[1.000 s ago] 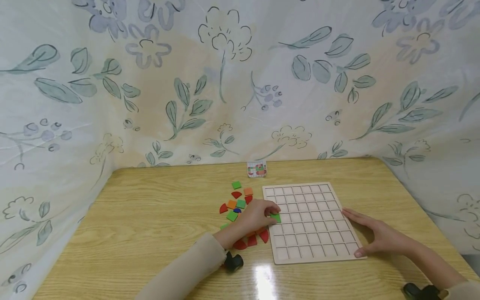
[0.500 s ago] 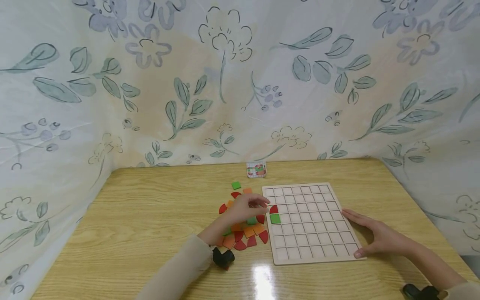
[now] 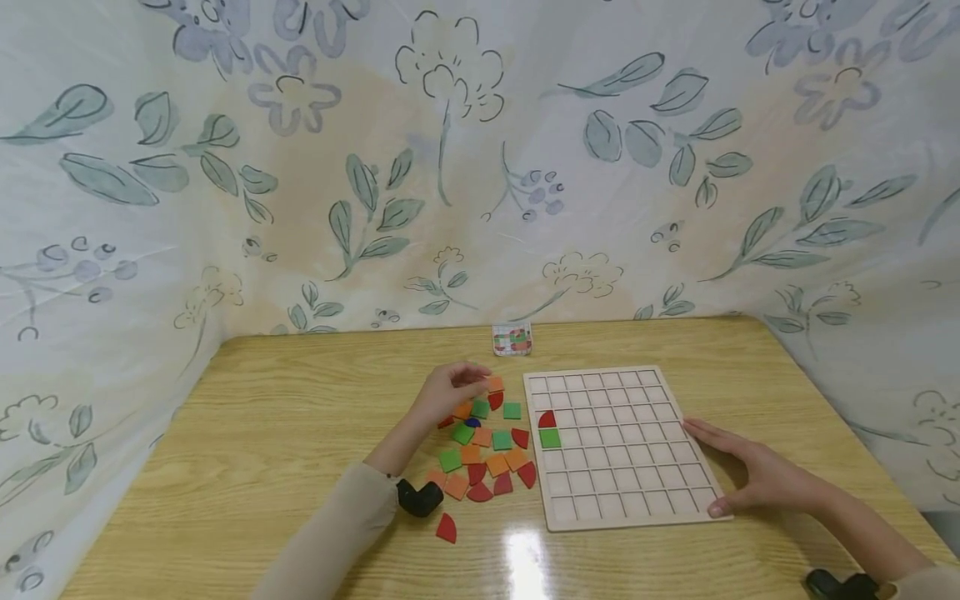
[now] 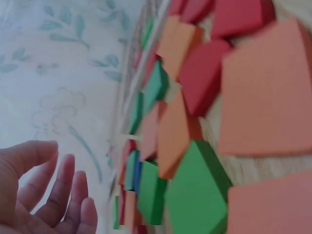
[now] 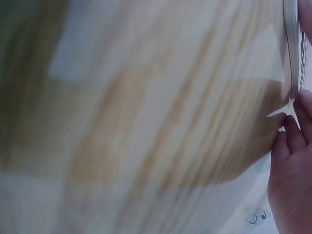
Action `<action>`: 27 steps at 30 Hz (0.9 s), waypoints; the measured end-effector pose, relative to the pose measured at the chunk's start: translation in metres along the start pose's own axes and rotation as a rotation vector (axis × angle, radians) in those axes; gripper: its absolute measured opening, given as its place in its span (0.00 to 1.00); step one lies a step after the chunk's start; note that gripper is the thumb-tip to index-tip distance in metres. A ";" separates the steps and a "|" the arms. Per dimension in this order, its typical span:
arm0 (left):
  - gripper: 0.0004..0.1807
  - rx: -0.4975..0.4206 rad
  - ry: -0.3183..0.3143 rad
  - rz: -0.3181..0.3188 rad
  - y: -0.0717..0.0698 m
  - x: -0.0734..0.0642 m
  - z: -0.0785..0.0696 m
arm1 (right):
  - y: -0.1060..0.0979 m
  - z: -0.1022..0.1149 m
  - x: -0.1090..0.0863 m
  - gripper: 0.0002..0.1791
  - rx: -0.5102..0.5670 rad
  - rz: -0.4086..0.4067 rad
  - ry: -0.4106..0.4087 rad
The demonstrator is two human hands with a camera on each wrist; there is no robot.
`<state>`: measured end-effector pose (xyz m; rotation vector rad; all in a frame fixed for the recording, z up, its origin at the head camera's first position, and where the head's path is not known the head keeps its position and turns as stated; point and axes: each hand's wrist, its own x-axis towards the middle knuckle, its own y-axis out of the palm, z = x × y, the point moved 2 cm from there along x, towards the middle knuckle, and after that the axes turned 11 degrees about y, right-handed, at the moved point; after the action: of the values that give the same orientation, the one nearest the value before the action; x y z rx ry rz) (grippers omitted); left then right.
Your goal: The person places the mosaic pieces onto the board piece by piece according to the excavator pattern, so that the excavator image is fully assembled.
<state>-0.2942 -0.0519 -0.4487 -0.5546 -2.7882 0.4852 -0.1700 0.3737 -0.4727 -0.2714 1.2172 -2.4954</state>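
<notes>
My left hand (image 3: 448,392) is over the far left part of a pile of flat coloured tiles, beside an orange square tile (image 3: 496,384). In the left wrist view its fingers (image 4: 64,192) are loosely bent, with nothing between them and the thumb. A pale gridded board (image 3: 622,471) lies to the right of the pile. On its left column sit a red quarter-circle tile (image 3: 547,419) and a green square tile (image 3: 551,438), one above the other. My right hand (image 3: 761,475) rests along the board's right edge, its thumb at the near right corner.
A small card with a coloured grid pattern (image 3: 512,339) lies at the back of the wooden table (image 3: 300,408). One red quarter-circle tile (image 3: 447,528) is apart from the pile, near my left wrist. A floral cloth (image 3: 480,167) hangs behind the table.
My left hand has let go of the green square tile on the board and drawn back left, then moved toward the pile's far side. My right hand has stayed at the board.
</notes>
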 end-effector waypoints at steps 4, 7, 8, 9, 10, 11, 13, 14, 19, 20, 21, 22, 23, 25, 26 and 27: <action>0.12 0.082 0.015 0.010 0.003 0.007 0.004 | 0.001 0.001 0.001 0.56 -0.005 -0.001 -0.004; 0.11 0.137 0.018 0.026 0.005 0.013 0.007 | 0.001 0.001 0.001 0.56 -0.008 -0.003 0.002; 0.11 0.151 0.021 0.032 0.006 0.015 0.008 | 0.001 0.001 0.001 0.56 -0.006 -0.002 0.005; 0.11 0.168 0.019 0.036 0.007 0.017 0.009 | 0.001 0.001 0.001 0.56 -0.008 -0.002 0.007; 0.11 0.186 0.021 0.039 0.008 0.019 0.010 | 0.001 0.001 0.001 0.56 -0.011 -0.002 0.010; 0.11 0.201 0.026 0.041 0.008 0.021 0.011 | 0.001 0.001 0.001 0.56 -0.009 -0.003 0.012; 0.11 0.220 0.029 0.045 0.009 0.024 0.012 | 0.001 0.000 0.001 0.56 -0.011 -0.003 0.014; 0.12 0.228 0.028 0.046 0.010 0.025 0.012 | 0.001 0.000 0.001 0.56 -0.013 -0.004 0.014; 0.13 0.238 0.002 0.055 0.011 0.029 0.013 | 0.001 0.000 0.001 0.56 -0.013 -0.004 0.014; 0.13 0.245 0.000 0.061 0.011 0.030 0.013 | 0.000 0.000 0.001 0.56 -0.012 -0.004 0.013; 0.13 0.250 -0.002 0.066 0.012 0.030 0.014 | 0.000 0.000 0.000 0.56 -0.010 -0.003 0.014; 0.13 0.254 -0.003 0.070 0.012 0.031 0.015 | 0.000 0.000 0.000 0.56 -0.010 -0.004 0.014; 0.13 0.261 -0.002 0.076 0.013 0.032 0.016 | 0.000 0.000 0.000 0.56 -0.009 -0.005 0.014; 0.13 0.279 0.002 0.086 0.014 0.034 0.017 | 0.000 0.001 0.000 0.56 -0.014 -0.004 0.014; 0.13 0.288 0.005 0.091 0.014 0.034 0.018 | 0.000 0.001 -0.001 0.56 -0.013 -0.005 0.014; 0.13 0.294 0.008 0.093 0.015 0.035 0.018 | 0.000 0.001 -0.001 0.56 -0.013 -0.005 0.015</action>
<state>-0.3264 -0.0296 -0.4644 -0.6165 -2.6233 0.8920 -0.1689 0.3734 -0.4726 -0.2602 1.2400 -2.4989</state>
